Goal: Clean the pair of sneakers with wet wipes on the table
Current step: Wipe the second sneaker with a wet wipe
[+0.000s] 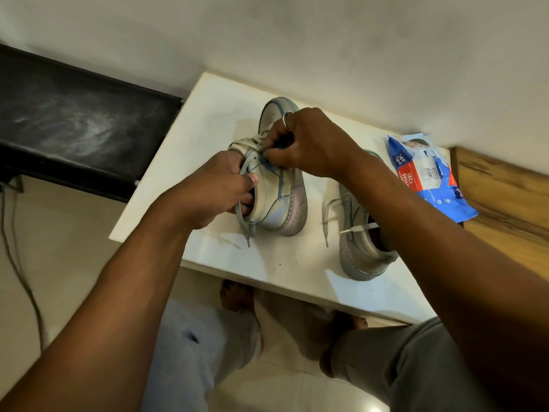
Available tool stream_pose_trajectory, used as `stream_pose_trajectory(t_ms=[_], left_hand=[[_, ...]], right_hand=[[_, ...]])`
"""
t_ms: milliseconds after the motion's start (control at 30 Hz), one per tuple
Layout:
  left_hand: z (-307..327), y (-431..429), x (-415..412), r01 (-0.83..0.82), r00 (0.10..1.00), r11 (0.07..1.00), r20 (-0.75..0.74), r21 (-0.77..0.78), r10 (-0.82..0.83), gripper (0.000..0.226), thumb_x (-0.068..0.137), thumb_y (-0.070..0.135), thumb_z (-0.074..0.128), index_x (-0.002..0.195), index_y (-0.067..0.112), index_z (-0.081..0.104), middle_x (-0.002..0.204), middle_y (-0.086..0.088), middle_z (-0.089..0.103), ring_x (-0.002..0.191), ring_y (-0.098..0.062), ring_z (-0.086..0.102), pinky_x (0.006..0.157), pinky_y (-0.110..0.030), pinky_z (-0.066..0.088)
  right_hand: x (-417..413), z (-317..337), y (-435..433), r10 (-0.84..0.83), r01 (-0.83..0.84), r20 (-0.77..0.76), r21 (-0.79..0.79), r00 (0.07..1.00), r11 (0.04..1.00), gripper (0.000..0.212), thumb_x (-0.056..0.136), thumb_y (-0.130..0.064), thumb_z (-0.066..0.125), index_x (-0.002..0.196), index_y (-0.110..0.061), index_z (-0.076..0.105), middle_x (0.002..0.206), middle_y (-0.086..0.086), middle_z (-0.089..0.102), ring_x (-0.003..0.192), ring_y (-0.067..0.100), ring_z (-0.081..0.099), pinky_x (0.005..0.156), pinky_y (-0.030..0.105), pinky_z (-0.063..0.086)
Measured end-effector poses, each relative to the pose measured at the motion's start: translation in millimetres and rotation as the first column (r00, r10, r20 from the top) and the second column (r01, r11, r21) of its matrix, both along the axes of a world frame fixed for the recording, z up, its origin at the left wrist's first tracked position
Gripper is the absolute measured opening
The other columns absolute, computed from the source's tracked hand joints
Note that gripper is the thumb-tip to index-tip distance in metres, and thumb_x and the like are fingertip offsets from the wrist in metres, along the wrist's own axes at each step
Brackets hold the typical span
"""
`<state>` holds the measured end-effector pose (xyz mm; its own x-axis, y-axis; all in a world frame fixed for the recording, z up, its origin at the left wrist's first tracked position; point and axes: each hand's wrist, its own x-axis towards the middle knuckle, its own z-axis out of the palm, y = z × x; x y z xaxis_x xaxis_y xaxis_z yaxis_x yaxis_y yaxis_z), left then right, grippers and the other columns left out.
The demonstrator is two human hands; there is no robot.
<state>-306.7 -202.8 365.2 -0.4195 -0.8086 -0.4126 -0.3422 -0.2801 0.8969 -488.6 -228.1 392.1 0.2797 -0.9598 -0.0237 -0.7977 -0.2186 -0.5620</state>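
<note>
A pale silver sneaker with a pink heel stands in the middle of the white table, toe pointing away from me. My left hand grips its collar, fingers inside the opening. My right hand, wearing a ring, pinches the laces over the tongue. The second sneaker sits to the right with loose laces, partly hidden by my right forearm. A blue and red pack of wet wipes lies at the table's far right edge. No loose wipe is visible.
A black bench adjoins the table on the left. A wooden surface lies to the right. A cable runs along the tiled floor. My knees and bare feet are below the table's near edge.
</note>
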Motion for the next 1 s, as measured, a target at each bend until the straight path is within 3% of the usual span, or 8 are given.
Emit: stream_pose_trajectory(t_ms=[133,233,433,567,667,800,900,1000], left_hand=[[3,0,-2,0.023,0.999,1.000,-0.036,-0.007,-0.024,0.026,0.100,0.011,0.045,0.125,0.014,0.052,0.086,-0.002,0.061,0.050,-0.003,0.060,0.055,-0.024,0.050],[6,1,-5,0.033,0.998,0.999,-0.058,0.003,-0.033,0.027,0.100,0.010,0.044,0.126,0.013,0.052,0.083,0.000,0.061,0.049,-0.003,0.060,0.053,-0.024,0.049],[4,1,-1,-0.017,0.999,0.999,-0.043,0.028,0.018,0.025,0.099,0.010,0.045,0.123,0.010,0.053,0.078,-0.002,0.058,0.045,-0.005,0.057,0.055,-0.027,0.048],[8,2,-4,0.025,0.998,0.999,-0.064,0.028,-0.023,0.027,0.100,0.009,0.044,0.125,0.012,0.052,0.076,0.001,0.058,0.046,-0.004,0.058,0.053,-0.024,0.049],[10,3,-6,0.025,0.997,0.999,-0.071,0.034,-0.023,0.026,0.100,0.009,0.044,0.125,0.012,0.053,0.076,0.000,0.059,0.046,-0.004,0.057,0.053,-0.023,0.049],[8,3,-3,0.015,0.999,1.000,-0.044,0.018,-0.014,0.024,0.100,0.011,0.044,0.121,0.012,0.055,0.075,-0.002,0.059,0.046,-0.004,0.055,0.055,-0.026,0.049],[7,4,-1,0.013,0.998,0.999,-0.063,0.037,-0.010,0.024,0.100,0.010,0.044,0.122,0.012,0.055,0.074,-0.002,0.059,0.046,-0.004,0.054,0.055,-0.027,0.049],[8,3,-3,0.011,0.996,0.998,-0.090,0.059,-0.006,0.024,0.100,0.009,0.044,0.121,0.010,0.055,0.068,0.001,0.058,0.045,-0.005,0.053,0.053,-0.026,0.048]], right_hand=[[-4,-7,-6,-0.066,0.055,-0.058,-0.173,0.996,0.983,0.010,0.084,-0.022,0.070,0.089,-0.017,0.076,0.084,-0.007,0.068,0.074,0.007,0.060,0.067,0.019,0.050],[-6,-12,-11,-0.164,0.128,-0.113,-0.275,0.980,0.953,0.014,0.084,-0.023,0.065,0.089,-0.016,0.076,0.085,-0.001,0.070,0.076,0.013,0.060,0.069,0.029,0.051],[-9,3,-11,-0.021,0.022,-0.043,0.042,0.999,0.999,0.009,0.077,-0.027,0.075,0.083,-0.020,0.076,0.081,-0.008,0.071,0.075,0.009,0.065,0.068,0.024,0.054],[-13,-11,-16,-0.141,0.122,-0.087,-0.190,0.986,0.974,0.012,0.083,-0.026,0.069,0.088,-0.017,0.076,0.086,-0.003,0.071,0.075,0.009,0.061,0.069,0.029,0.053],[-14,-16,-17,-0.223,0.196,-0.077,-0.264,0.972,0.944,0.015,0.087,-0.026,0.064,0.092,-0.017,0.076,0.087,-0.001,0.070,0.074,0.009,0.058,0.067,0.023,0.048],[-12,-6,-12,-0.124,0.119,-0.055,-0.082,0.991,0.989,0.012,0.084,-0.026,0.070,0.090,-0.018,0.077,0.085,-0.008,0.071,0.076,0.008,0.064,0.070,0.022,0.054],[-17,6,-11,-0.067,0.072,-0.047,0.119,0.997,0.990,0.007,0.078,-0.028,0.075,0.083,-0.023,0.077,0.080,-0.009,0.072,0.078,0.009,0.066,0.074,0.034,0.057],[-20,11,-10,-0.041,0.049,-0.043,0.201,0.998,0.978,0.009,0.076,-0.029,0.078,0.083,-0.023,0.077,0.080,-0.006,0.073,0.079,0.013,0.067,0.077,0.040,0.057]])
